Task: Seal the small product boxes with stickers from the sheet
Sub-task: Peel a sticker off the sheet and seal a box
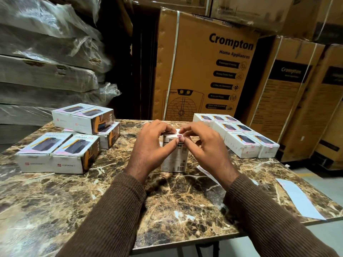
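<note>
Head view: box (pixel 173 160) stands upright at mid surface (pixel 111 201), held between left hand (pixel 150 145) and right hand (pixel 202 145). Both hands' fingers are curled, thumbs pinching a small pink sticker (pixel 179 136) onto the box's top near edge.

Risks: sticker creasing or landing off the flap seam if the thumbs slip; box tipping, since it stands on end.

Text: left boxes (pixel 55 151) read "HALLEY 20K", "65W"; cartons (pixel 213 71) behind read "Crompton Home Appliances". Sticker sheet (pixel 300 199) lies near right; sealed-looking boxes (pixel 241 138) far right.
</note>
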A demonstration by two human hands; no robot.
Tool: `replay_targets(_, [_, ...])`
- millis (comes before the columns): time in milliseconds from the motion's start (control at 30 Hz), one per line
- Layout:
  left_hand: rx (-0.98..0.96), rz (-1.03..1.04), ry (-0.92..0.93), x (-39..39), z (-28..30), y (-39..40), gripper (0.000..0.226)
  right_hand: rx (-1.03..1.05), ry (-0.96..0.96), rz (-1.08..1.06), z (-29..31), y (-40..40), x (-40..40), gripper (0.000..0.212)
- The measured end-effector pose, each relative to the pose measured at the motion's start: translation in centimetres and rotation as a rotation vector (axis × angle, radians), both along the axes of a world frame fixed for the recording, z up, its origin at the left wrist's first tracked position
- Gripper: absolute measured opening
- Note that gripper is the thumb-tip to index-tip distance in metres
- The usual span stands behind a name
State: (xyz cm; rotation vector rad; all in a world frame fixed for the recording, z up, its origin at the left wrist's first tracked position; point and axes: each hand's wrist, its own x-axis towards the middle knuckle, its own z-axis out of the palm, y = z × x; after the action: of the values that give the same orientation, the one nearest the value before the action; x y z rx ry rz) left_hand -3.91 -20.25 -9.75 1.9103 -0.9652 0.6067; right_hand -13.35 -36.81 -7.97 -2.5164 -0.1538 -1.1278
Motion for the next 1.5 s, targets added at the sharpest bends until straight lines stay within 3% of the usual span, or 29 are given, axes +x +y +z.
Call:
replay_targets(233, [-0.009, -0.026, 0.047, -0.1, 0.0, 0.0, 0.044, 0.01, -0.035, -0.028, -0.5, 0.1, 0.4, 0.016])
replay_targets(600, [-0.023, -0.011, 0.048, 0.1, -0.3, -0.1, 0.048, 0.03, -0.138, -0.094, -1.6, 1.5, 0.6, 0.007])
replay_targets(933, [-0.053, -0.033, 0.044, 0.2, -0.4, 0.0, 0.048, 0.154, -0.179, -0.078, -2.2, 1.8, 1.0, 0.011])
replay_targets(1500, [-0.011, -0.033, 0.047, 0.3, -0.5, 0.1, 0.053, 0.33, -0.144, 0.111, -3.2, 0.9, 1.7, 0.013])
